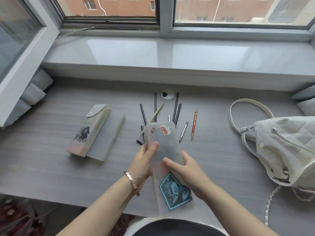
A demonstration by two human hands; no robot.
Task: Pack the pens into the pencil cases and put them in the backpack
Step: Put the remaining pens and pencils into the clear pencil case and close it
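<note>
1. A translucent frosted pencil case [163,150] is held above the grey desk [51,167], just in front of the person; every place below is given relative to this case.
2. At the near end of the case a teal sticker [175,190] is seen, and at its far end a red sticker [164,129].
3. The left edge of the case is gripped by the left hand [144,160], thumb laid on the top face; a bracelet [132,183] is worn on that wrist.
4. The right edge of the case is gripped by the right hand [185,169], thumb pressed across the top face and fingers curled beneath.
5. Whether the case is open or closed cannot be told.
6. Left of the case, well apart, a printed pencil case [89,130] with a snap flap is laid on the desk, leaning against a second frosted pouch [109,138].
7. Just beyond the far end of the case, black pens [176,111] and a pale wooden stick [156,113] are scattered on the desk, some partly hidden behind it.
8. Slightly right of the far end, a grey pencil [183,132] and a red pencil [194,124] are laid side by side, apart.
9. Far to the right, a cream quilted backpack [286,147] is set on the desk, its strap looped outward.
10. Beyond the pens, a round cable grommet [167,94] is set in the desk, and the window sill [170,55] lies farthest.
</note>
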